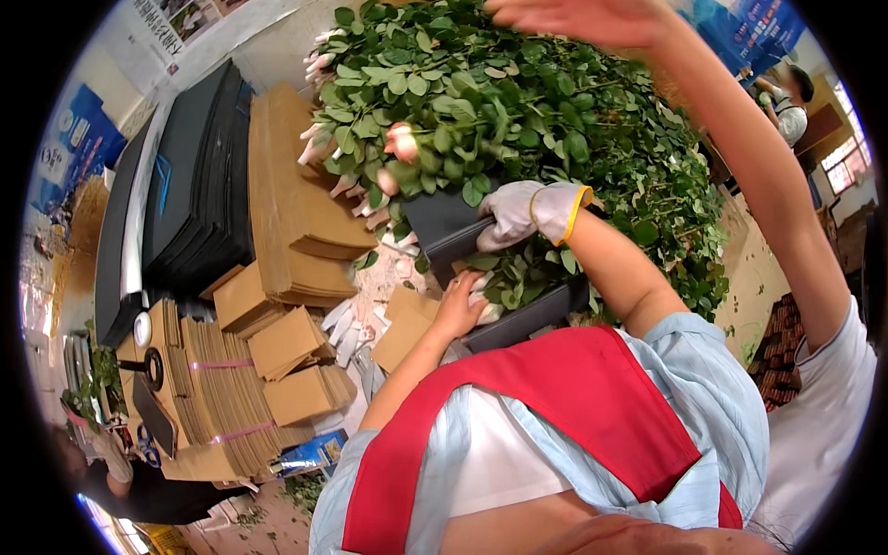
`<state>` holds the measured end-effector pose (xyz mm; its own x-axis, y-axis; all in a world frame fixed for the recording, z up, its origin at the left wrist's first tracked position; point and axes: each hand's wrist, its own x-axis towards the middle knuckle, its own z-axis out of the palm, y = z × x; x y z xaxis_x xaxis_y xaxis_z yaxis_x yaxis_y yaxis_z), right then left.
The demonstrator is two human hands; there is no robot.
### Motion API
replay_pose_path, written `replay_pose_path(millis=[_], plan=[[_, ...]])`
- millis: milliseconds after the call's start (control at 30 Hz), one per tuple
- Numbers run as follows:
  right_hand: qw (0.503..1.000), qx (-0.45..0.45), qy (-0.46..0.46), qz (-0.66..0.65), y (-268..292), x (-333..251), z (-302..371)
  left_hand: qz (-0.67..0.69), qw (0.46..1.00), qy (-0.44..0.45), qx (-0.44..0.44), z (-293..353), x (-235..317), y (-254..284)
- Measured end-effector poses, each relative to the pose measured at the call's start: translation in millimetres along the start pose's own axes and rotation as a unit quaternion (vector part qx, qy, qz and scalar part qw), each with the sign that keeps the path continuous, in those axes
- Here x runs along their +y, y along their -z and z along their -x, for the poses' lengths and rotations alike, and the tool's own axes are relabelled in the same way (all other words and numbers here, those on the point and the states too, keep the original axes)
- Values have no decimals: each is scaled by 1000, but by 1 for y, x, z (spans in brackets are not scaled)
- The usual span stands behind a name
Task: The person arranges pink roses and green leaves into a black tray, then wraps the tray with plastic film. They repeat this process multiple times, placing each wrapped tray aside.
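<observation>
A black corrugated sheet (444,222) stands folded around a bunch of leafy rose stems (525,277), in front of my chest. My right hand (523,215), in a white glove with a yellow cuff, is closed on the sheet's upper flap. My bare left hand (456,307) lies at the left end of the bunch, its fingers bent against the pale flower heads, which they partly hide. The sheet's lower side (527,319) runs close to my red apron (555,379). Beyond it rises a big heap of roses (518,102), their heads in white sleeves toward the left.
Black sheets (199,185) and brown cardboard sheets (287,185) stand stacked at left. Nearer lie bundled cardboard pieces (227,388), black tape (153,368), a phone (154,416) and scissors (146,446). At right, a co-worker's bare arm (740,129) reaches over the heap.
</observation>
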<state>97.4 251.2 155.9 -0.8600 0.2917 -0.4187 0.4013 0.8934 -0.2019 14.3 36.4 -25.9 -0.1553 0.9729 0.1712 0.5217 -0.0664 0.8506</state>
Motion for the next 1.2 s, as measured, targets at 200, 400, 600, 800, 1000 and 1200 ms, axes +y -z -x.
replay_pose_path(millis=[200,400,600,800,1000,1200], plan=[[997,50,-21,-60,16,-18,20,-4,999,-16,38,0,3,1],[757,169,145,-615,-4,47,23,0,1000,17,-2,-4,4,4],[892,366,73,-254,62,-6,107,24,999,41,5,4,9,9],[999,16,7,37,-27,12,79,-43,999,7,-12,2,7,17],[997,-43,-41,39,-71,48,81,-44,999,25,4,4,0,14],[998,-20,-34,-47,-92,88,78,-40,999,28,-9,-3,12,10]])
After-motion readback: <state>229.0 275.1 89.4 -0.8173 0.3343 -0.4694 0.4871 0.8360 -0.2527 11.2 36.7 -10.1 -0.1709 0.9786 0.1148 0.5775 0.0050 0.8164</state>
